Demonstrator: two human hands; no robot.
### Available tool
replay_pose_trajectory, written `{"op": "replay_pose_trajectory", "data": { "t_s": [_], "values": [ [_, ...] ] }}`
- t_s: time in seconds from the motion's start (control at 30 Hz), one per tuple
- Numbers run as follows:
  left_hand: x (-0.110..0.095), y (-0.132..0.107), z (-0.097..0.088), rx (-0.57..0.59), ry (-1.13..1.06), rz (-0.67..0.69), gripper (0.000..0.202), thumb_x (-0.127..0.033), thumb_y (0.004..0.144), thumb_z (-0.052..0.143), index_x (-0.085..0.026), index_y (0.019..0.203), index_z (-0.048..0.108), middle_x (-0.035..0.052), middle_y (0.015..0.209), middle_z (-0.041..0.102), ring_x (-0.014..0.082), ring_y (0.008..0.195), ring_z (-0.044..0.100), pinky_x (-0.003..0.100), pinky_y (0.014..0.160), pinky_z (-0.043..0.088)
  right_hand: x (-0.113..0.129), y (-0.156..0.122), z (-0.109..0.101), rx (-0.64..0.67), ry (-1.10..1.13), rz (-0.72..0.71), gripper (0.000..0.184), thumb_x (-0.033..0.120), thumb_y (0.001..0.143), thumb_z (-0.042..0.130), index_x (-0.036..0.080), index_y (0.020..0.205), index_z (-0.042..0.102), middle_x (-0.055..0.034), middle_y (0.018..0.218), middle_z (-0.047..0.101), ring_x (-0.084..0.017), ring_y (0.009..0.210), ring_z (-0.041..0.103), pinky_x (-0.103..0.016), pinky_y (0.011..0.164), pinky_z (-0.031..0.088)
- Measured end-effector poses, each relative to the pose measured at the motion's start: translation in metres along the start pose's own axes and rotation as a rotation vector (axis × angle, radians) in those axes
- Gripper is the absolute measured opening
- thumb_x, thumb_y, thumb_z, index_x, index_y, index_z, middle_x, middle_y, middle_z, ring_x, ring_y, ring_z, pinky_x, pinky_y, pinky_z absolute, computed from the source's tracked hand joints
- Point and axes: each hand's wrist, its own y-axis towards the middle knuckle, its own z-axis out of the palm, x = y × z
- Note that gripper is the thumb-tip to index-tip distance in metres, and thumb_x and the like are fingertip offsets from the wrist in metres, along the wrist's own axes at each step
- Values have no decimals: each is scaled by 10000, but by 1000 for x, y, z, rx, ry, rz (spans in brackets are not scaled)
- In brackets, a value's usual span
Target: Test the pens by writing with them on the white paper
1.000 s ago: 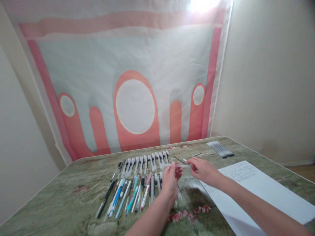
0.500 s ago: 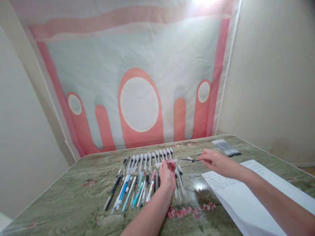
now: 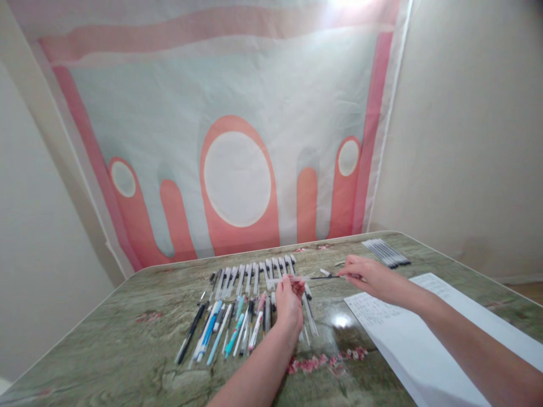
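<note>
My left hand pinches a clear, whitish pen barrel, lying nearly level with its right end poking out past the fingers. Between the fingertips of my right hand is a thin, dark pen refill, pointing left in line with the barrel. The refill's tip meets the barrel's right end; how far it is inside is too small to tell. Below the refill, beside my left hand, lie clear pens, partly hidden by that hand. A small white pen cap rests just behind the refill.
Behind my left hand runs a row of capped clear pens. Mixed coloured pens lie to its left. Several refills are lined up at the back right. A written-on paper sheet lies under my right arm, on the marble-patterned table.
My right hand has moved slightly left, nearer the barrel, and the dark stretch of refill between the hands looks shorter. The whole view has shifted a little.
</note>
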Motion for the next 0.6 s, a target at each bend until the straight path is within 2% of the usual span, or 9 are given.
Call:
{"op": "replay_pose_trajectory", "data": {
  "t_s": [0.23, 0.43, 0.53, 0.6],
  "values": [
    [2, -2, 0, 16, -30, -80, 162, -298, 808, 504, -137, 810, 521, 34, 647, 604, 104, 587, 599, 208, 590, 477, 6, 4, -11, -88, 111, 42, 179, 293, 791, 499, 194, 855, 634, -32, 774, 598, -137, 690, 542, -247, 645, 416],
    [2, -16, 12, 120, -67, -218, 163, -278, 788, 544, -119, 824, 538, 70, 709, 630, 129, 662, 628, 218, 615, 504, 13, 9, 12, -181, 232, 139, 212, 353, 751, 545, 171, 836, 613, -25, 738, 625, -128, 632, 537, -241, 608, 427],
    [0, -18, 13, 121, -119, -304, 150, -258, 799, 531, -112, 830, 548, 88, 750, 640, 124, 688, 631, 209, 632, 514, 11, 13, 20, -191, 364, 146, 268, 375, 786, 498, 166, 918, 601, -33, 803, 639, -138, 694, 560, -245, 653, 439],
    [-2, -16, 13, 95, -165, -342, 148, -251, 812, 511, -109, 811, 553, 88, 756, 642, 115, 670, 629, 206, 627, 520, 2, 16, 26, -230, 379, 166, 298, 378, 830, 427, 163, 948, 596, -43, 830, 639, -146, 729, 563, -251, 664, 441]
  ]
}}
